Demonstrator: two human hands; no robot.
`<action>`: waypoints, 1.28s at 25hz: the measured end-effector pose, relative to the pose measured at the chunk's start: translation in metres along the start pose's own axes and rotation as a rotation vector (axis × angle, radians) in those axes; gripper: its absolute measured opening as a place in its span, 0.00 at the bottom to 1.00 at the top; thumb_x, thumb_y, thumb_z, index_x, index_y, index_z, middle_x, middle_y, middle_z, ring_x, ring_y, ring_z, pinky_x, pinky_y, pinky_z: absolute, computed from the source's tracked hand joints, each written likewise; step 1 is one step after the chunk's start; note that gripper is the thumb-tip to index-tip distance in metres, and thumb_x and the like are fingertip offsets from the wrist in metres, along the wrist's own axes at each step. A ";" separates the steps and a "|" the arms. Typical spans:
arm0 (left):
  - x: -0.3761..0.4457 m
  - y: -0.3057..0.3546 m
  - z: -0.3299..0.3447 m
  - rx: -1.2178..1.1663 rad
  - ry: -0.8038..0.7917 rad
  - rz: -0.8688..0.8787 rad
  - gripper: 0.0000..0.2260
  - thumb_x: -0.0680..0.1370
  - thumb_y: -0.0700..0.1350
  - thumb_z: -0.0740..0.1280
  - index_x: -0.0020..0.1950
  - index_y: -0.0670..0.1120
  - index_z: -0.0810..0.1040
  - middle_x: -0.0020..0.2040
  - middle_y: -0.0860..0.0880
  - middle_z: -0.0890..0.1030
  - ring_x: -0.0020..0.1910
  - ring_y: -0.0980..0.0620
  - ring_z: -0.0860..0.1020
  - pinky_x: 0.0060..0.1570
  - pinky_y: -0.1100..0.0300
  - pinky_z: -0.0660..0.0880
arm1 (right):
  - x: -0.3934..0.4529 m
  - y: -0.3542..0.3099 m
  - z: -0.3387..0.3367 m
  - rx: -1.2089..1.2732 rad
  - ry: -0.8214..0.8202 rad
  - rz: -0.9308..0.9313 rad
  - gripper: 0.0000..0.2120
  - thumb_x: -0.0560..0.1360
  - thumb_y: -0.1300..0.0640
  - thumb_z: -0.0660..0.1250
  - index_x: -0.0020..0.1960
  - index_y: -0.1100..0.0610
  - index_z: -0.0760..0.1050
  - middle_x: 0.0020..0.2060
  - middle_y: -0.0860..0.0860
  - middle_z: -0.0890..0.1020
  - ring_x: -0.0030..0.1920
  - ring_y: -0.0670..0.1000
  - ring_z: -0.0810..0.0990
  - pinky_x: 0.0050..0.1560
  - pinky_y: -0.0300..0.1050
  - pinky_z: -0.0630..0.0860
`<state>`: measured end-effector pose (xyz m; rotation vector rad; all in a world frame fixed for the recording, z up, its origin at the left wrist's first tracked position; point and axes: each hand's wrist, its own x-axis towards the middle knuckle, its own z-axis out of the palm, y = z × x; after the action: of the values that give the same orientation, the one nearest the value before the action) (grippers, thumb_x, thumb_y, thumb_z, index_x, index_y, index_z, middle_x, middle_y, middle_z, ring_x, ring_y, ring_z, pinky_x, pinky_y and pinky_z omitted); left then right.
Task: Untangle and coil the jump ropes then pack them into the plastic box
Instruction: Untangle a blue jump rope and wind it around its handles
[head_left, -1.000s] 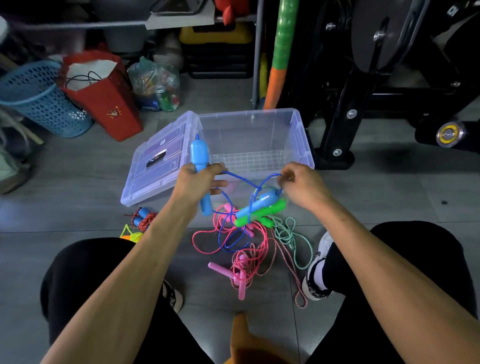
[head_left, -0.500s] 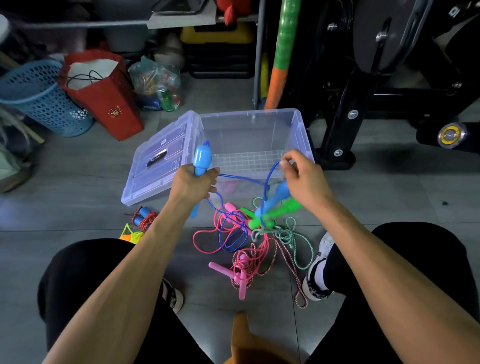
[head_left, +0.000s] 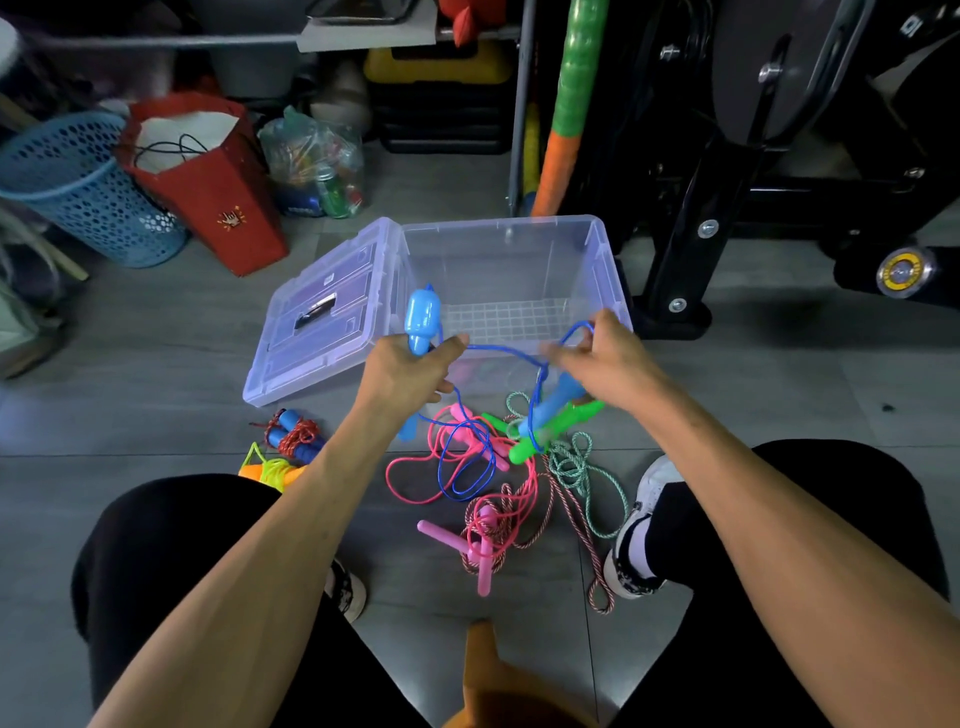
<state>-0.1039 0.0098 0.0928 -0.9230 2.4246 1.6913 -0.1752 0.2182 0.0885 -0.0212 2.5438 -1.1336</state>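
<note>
My left hand (head_left: 402, 371) grips a light-blue jump-rope handle (head_left: 422, 318) held upright in front of the clear plastic box (head_left: 610, 270). The blue rope (head_left: 506, 352) runs from it across to my right hand (head_left: 605, 364), which pinches a loop of it. The second blue handle (head_left: 553, 402) hangs below my right hand, crossed with a green handle (head_left: 558, 428). Under them on the floor lies a tangle of pink rope (head_left: 415, 467), red-striped rope (head_left: 576, 525) and green-white rope (head_left: 584, 465), with pink handles (head_left: 485, 553).
The box's lid (head_left: 317, 317) leans open at its left side. Two coiled ropes, blue-handled (head_left: 291, 434) and yellow-orange (head_left: 272, 470), lie by my left knee. A blue basket (head_left: 78, 192), red paper bag (head_left: 208, 182) and black exercise machine (head_left: 727, 182) surround the box.
My right hand rose and drew the blue rope loop upward and to the right, lifting the hanging blue and green handles. My left hand tilted its handle upright and stayed near the box's front.
</note>
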 end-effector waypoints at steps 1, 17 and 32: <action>0.001 -0.002 0.000 -0.006 -0.001 -0.013 0.15 0.74 0.52 0.72 0.39 0.43 0.74 0.33 0.45 0.77 0.31 0.51 0.82 0.41 0.53 0.81 | -0.002 0.003 0.004 -0.026 -0.090 0.072 0.24 0.68 0.46 0.76 0.51 0.57 0.66 0.39 0.50 0.75 0.36 0.52 0.78 0.38 0.50 0.79; -0.002 -0.003 0.000 0.019 -0.033 0.087 0.10 0.75 0.47 0.72 0.37 0.43 0.77 0.34 0.46 0.81 0.34 0.51 0.83 0.47 0.50 0.80 | -0.006 0.012 0.020 -0.417 -0.101 -0.127 0.21 0.74 0.62 0.63 0.66 0.55 0.67 0.58 0.59 0.75 0.57 0.62 0.75 0.53 0.51 0.74; -0.030 0.032 -0.032 -0.543 -0.073 0.208 0.12 0.78 0.37 0.67 0.36 0.43 0.71 0.32 0.44 0.81 0.39 0.41 0.84 0.45 0.49 0.81 | -0.015 -0.009 0.027 -0.104 -0.344 -0.417 0.10 0.79 0.56 0.63 0.40 0.57 0.76 0.37 0.53 0.83 0.37 0.50 0.78 0.43 0.44 0.74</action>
<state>-0.0859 0.0026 0.1435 -0.6364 2.1059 2.4796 -0.1538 0.1952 0.0826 -0.7373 2.3367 -1.0245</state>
